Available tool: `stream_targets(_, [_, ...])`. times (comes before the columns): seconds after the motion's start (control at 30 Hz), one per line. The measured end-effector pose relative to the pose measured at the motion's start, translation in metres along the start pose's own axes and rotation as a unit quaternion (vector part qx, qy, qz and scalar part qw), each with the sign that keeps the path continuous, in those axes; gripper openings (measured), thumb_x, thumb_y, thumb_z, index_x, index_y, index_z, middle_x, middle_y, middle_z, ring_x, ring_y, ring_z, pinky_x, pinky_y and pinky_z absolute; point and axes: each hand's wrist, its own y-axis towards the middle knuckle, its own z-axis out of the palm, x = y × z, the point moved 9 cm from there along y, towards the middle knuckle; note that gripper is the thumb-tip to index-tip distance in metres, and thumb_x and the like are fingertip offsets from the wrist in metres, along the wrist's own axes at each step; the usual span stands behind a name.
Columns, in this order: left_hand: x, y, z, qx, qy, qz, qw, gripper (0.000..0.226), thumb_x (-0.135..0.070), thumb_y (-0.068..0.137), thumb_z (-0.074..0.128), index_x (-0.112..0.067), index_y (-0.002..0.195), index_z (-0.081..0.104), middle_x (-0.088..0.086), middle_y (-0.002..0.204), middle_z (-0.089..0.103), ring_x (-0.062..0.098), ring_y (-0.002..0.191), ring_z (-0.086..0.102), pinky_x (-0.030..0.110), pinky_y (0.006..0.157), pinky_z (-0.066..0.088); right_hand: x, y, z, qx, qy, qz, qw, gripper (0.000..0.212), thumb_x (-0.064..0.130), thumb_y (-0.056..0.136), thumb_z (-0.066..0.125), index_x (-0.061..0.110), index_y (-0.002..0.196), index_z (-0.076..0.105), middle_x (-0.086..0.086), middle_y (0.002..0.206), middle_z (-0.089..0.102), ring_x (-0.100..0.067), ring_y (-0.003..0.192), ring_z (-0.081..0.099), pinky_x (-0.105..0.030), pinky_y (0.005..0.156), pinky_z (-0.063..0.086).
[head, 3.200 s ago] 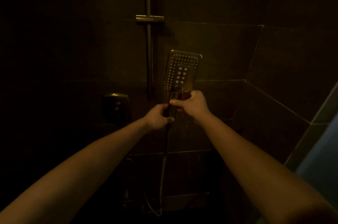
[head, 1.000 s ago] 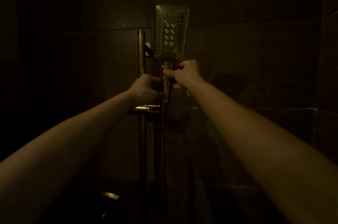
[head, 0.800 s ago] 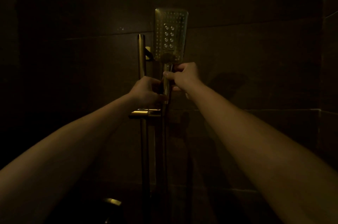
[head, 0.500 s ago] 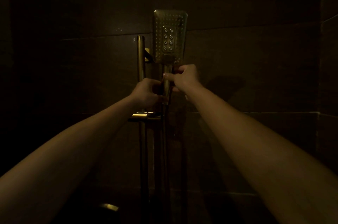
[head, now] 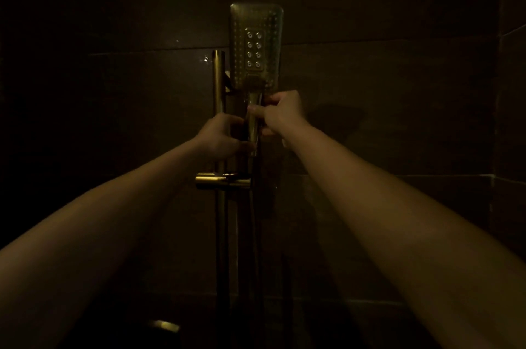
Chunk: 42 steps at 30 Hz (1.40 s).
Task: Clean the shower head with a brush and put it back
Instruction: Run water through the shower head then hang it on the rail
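Observation:
A rectangular metal shower head [head: 256,43] stands upright in front of the dark tiled wall, its nozzle face towards me, just right of the top of the vertical slide rail [head: 219,98]. My right hand [head: 280,112] grips the upper part of its handle. My left hand [head: 225,136] holds the lower end of the handle, where the dark hose [head: 257,206] hangs straight down. The holder bracket behind the handle is hidden by my hands. No brush is in view.
A horizontal metal fitting [head: 223,180] crosses the rail below my hands. A shiny metal knob [head: 165,326] glints low on the wall. Dark tiles surround everything, with a wall corner at the far right [head: 496,149]. The light is very dim.
Since 3.2 s ago both hands have raised the shower head from low by the tap to the top of the rail. Over the last second it has sunk slightly, with both grips unchanged.

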Motion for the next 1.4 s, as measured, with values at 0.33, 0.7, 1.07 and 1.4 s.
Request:
stream_targets(0.33, [0.021,-0.005,0.006,0.025,0.002,-0.020,0.999,0.031,-0.015,0.076,0.082,-0.016,0.105,0.072,0.002,0.100,0.074,0.016,0.097,0.070,0.046,0.090,0.057,-0.011,-0.006,0.008,0.018,-0.037,0.020,0.999,0.048,0.020,0.082,0.079,0.010,0.124,0.058,-0.008,0.111,0.065,-0.020,0.095,0.066,-0.037,0.074,0.062])
stream_targets(0.7, [0.030,-0.005,0.016,0.045,0.059,-0.030,0.997,0.026,-0.019,0.082,0.076,-0.013,0.107,0.070,0.005,0.099,0.073,0.019,0.090,0.069,0.037,0.076,0.058,-0.028,0.001,0.020,0.045,-0.049,0.029,0.997,0.056,0.020,0.080,0.080,0.007,0.129,0.057,-0.009,0.119,0.063,-0.019,0.098,0.062,-0.036,0.072,0.061])
stream_targets(1.07, [0.032,-0.009,0.019,0.020,0.056,-0.043,0.997,0.017,-0.020,0.087,0.073,-0.021,0.103,0.068,-0.007,0.093,0.067,0.009,0.089,0.066,0.020,0.063,0.046,-0.043,0.002,0.022,0.066,-0.033,0.030,0.997,0.058,0.020,0.084,0.077,0.004,0.134,0.054,-0.013,0.129,0.060,-0.025,0.110,0.062,-0.039,0.083,0.060])
stream_targets(1.4, [0.017,-0.045,0.027,-0.107,0.100,-0.051,0.988,0.040,-0.010,0.089,0.066,-0.013,0.129,0.060,0.008,0.124,0.066,0.023,0.117,0.062,0.030,0.092,0.050,-0.066,-0.021,0.026,0.104,-0.026,0.065,0.992,0.051,0.012,0.087,0.072,0.009,0.135,0.054,-0.010,0.124,0.059,-0.026,0.111,0.061,-0.040,0.084,0.059])
